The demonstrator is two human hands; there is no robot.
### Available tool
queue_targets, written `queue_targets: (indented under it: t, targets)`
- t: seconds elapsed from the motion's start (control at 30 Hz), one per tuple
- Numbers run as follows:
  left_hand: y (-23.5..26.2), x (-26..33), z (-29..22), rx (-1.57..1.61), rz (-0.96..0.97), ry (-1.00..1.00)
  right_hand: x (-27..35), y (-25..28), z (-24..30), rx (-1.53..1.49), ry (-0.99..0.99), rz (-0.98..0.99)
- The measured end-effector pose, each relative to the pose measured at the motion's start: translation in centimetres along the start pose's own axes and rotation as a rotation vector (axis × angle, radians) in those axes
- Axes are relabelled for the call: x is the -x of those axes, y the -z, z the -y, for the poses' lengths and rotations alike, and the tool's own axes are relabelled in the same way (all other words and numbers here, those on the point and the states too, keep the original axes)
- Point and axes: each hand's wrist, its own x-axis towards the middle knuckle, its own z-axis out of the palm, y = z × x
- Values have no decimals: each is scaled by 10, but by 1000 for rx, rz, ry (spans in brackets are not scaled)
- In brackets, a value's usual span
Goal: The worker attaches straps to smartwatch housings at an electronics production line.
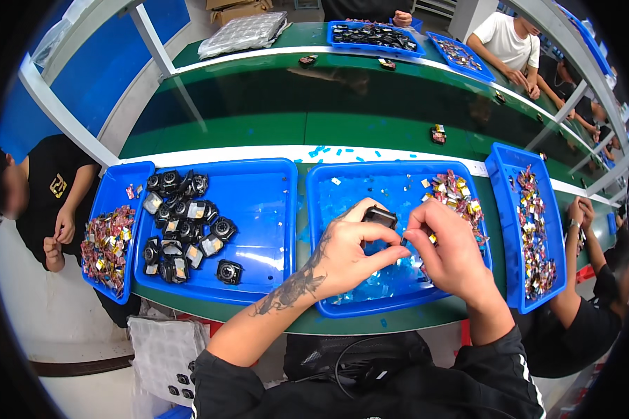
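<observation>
Over the middle blue tray (328, 307), my left hand (353, 255) is closed around a black watch-like case (379, 217), gripped between thumb and fingers. Close beside it, my right hand (454, 251) has its thumb and forefinger pinched together near my left thumb. Whatever lies in that pinch is too small to make out. Small blue film pieces (370, 290) are scattered across the tray bottom. A heap of small wired parts in pink, gold and white (458, 192) fills its far right corner, partly behind my right hand.
Left of it, another blue tray (262, 202) holds several black round-faced cases (223, 228). Narrow blue trays of wired parts stand at far left (124, 288) and right (517, 293). Beyond a white ledge (244, 151) runs a green belt (258, 129). Co-workers sit on both sides and opposite.
</observation>
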Motion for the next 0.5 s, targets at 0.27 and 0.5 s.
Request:
queue_targets:
  t: [0.27, 0.5]
  targets:
    - [6, -4, 5, 267, -46, 421, 20, -10, -7, 68, 18, -71]
    - [8, -3, 6, 536, 111, 442, 18, -17, -19, -593, -278, -32]
